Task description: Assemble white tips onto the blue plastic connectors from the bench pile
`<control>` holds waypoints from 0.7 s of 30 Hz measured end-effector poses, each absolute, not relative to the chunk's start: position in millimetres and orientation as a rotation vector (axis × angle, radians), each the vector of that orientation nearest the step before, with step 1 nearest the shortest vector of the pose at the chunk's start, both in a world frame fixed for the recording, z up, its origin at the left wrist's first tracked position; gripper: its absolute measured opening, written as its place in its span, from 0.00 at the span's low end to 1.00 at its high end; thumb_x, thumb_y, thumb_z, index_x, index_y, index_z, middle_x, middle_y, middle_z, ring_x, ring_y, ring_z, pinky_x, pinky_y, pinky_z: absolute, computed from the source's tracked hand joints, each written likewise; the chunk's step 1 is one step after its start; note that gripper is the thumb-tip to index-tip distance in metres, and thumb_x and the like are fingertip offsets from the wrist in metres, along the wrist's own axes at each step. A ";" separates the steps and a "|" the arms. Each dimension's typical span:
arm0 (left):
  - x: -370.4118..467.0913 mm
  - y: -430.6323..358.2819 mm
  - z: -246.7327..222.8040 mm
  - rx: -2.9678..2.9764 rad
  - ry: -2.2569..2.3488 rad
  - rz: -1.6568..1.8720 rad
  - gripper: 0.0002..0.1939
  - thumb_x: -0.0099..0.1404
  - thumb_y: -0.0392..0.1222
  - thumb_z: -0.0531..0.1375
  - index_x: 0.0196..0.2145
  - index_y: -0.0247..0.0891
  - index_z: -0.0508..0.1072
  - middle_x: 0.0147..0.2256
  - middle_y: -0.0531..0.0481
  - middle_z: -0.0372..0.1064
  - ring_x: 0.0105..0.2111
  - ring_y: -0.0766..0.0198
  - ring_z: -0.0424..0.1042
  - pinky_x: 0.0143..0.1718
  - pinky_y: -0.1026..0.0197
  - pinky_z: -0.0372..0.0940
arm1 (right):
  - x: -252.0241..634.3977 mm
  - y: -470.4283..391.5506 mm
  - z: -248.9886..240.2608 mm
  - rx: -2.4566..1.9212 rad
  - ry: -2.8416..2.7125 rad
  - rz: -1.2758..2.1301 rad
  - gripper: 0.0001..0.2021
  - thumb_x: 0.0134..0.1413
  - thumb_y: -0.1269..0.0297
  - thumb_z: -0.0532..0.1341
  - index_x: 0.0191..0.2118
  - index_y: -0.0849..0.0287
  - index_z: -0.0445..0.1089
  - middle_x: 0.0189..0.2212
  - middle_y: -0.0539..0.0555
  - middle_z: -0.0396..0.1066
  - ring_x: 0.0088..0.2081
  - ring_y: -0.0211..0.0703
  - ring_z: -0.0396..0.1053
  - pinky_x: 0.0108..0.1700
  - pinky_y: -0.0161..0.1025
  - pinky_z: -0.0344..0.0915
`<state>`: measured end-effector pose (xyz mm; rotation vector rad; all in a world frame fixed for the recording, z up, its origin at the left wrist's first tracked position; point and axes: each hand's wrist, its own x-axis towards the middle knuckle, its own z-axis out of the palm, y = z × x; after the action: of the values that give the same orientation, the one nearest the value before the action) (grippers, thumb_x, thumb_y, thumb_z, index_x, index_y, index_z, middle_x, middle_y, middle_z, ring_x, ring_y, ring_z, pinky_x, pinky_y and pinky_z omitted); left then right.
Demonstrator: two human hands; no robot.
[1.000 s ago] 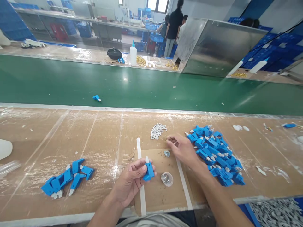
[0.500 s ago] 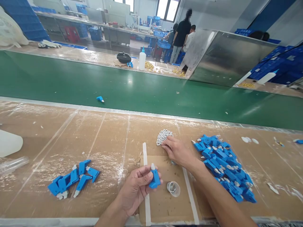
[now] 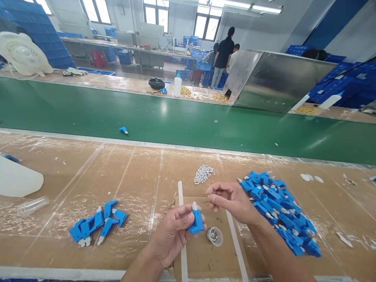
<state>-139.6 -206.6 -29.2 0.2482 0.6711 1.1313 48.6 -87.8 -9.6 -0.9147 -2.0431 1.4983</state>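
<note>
My left hand (image 3: 176,233) is closed around a blue plastic part (image 3: 196,223) with a pale grey tip pointing up. Just to the right, my right hand (image 3: 230,199) has thumb and fingertips pinched together; whatever they hold is too small to make out. Beyond it lies a heap of small grey pieces (image 3: 202,174). A small clear cup (image 3: 215,237) with something shiny inside stands below my right hand on a taped cardboard sheet (image 3: 211,262).
A big pile of blue parts (image 3: 282,215) lies to the right, and a smaller group (image 3: 101,221) to the left. One blue part (image 3: 123,130) rests on the green belt (image 3: 176,121). A clear tube (image 3: 33,205) lies far left. People (image 3: 225,56) stand in the background.
My right hand has drawn back from the grey heap toward the blue part in my left hand. The left hand keeps its hold. The camera view has tilted up slightly.
</note>
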 end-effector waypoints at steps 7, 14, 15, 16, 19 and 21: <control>-125.9 -197.5 0.4 0.401 0.634 1.106 0.11 0.65 0.36 0.63 0.45 0.32 0.78 0.39 0.38 0.77 0.36 0.61 0.78 0.31 0.69 0.68 | 58.2 -120.1 -6.0 -0.687 -1.242 1.994 0.09 0.54 0.60 0.70 0.34 0.60 0.73 0.26 0.51 0.75 0.25 0.34 0.73 0.25 0.28 0.68; -116.8 -194.6 9.7 0.495 0.671 1.086 0.13 0.65 0.39 0.64 0.46 0.32 0.79 0.36 0.38 0.77 0.34 0.62 0.77 0.32 0.68 0.68 | 68.6 -128.1 1.3 -0.644 -1.156 2.034 0.09 0.52 0.62 0.71 0.32 0.61 0.74 0.25 0.52 0.75 0.24 0.34 0.73 0.25 0.26 0.67; -115.6 -195.0 10.2 0.502 0.685 1.085 0.13 0.64 0.39 0.65 0.46 0.32 0.79 0.36 0.39 0.77 0.33 0.63 0.76 0.31 0.68 0.69 | 69.3 -129.2 2.3 -0.651 -1.156 2.033 0.09 0.52 0.61 0.71 0.32 0.61 0.74 0.25 0.52 0.75 0.25 0.34 0.73 0.25 0.27 0.67; -114.4 -195.5 11.0 0.510 0.699 1.089 0.13 0.64 0.39 0.65 0.46 0.32 0.79 0.35 0.39 0.77 0.32 0.64 0.76 0.31 0.68 0.69 | 69.8 -130.7 3.5 -0.658 -1.164 2.025 0.09 0.53 0.61 0.71 0.32 0.61 0.74 0.25 0.52 0.75 0.25 0.34 0.72 0.25 0.27 0.67; -111.0 -197.8 15.2 0.528 0.736 1.107 0.14 0.63 0.40 0.66 0.45 0.31 0.79 0.36 0.39 0.77 0.31 0.66 0.74 0.31 0.69 0.69 | 70.5 -138.4 8.9 -0.700 -1.238 1.950 0.10 0.56 0.59 0.68 0.33 0.60 0.74 0.26 0.52 0.73 0.26 0.36 0.70 0.28 0.30 0.68; -109.3 -199.6 19.3 0.512 0.744 1.098 0.14 0.62 0.42 0.67 0.43 0.30 0.79 0.35 0.39 0.77 0.32 0.65 0.75 0.30 0.70 0.69 | 71.1 -145.4 12.7 -0.727 -1.321 1.874 0.09 0.59 0.58 0.66 0.34 0.59 0.73 0.26 0.52 0.71 0.26 0.37 0.69 0.29 0.34 0.69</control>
<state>-109.3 -199.6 19.3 0.5118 0.7438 1.0983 71.1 -145.4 12.7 -0.7269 -1.3207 1.8738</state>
